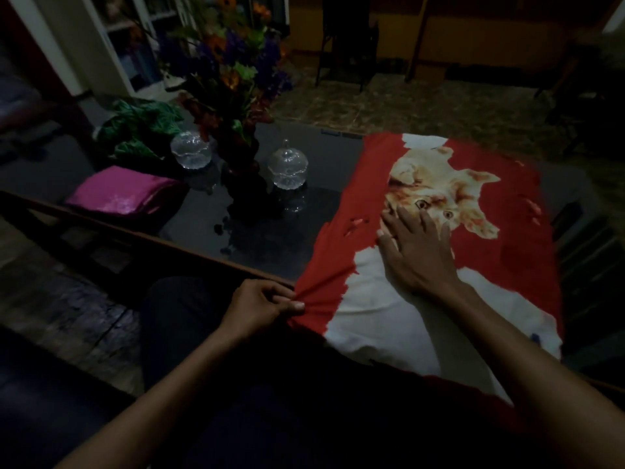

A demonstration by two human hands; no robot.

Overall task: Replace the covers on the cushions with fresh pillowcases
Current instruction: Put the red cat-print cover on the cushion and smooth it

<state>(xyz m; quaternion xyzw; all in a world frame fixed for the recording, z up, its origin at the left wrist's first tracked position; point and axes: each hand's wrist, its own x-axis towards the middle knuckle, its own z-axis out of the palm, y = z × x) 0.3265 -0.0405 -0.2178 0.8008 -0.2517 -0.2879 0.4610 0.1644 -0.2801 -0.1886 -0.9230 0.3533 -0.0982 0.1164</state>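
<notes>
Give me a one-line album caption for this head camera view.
Left hand pinches a corner of the red cat-print pillowcase on the dark table while the right hand presses it flat.

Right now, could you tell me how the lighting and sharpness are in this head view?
Head view: dim overall, with the lap and lower left nearly black; the red cat pillowcase is the brightest area; the glass table shows faint reflections; wide-angle bending at the edges; the flowers and the background are soft and murky.
</notes>
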